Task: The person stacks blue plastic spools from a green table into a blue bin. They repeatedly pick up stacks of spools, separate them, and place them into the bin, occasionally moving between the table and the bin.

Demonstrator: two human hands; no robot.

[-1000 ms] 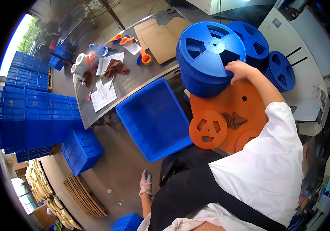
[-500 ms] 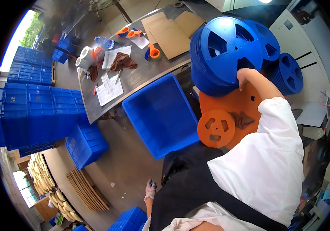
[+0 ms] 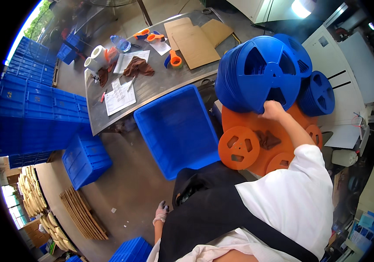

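Windowed round blue plastic discs (image 3: 275, 74), stacked, two o'clock: right hand (image 3: 274, 110), bare, gripping the front one's lower edge. Step, I judge: taking hold; next move calls for a firm pinch. Gloved left hand (image 3: 161, 212), seven o'clock: closure, I cannot tell. Rectangular blue plastic bin (image 3: 178, 139), centre: I see no contents.

- Print on the sheet (image 3: 120, 101) near the worktop's (image 3: 156, 83) near left corner: too small to read!
- Marks (image 3: 9, 94) on the crates (image 3: 34, 102): a blur!
- Cabinet (image 3: 312, 50) label (image 3: 323, 41): unreadable too!
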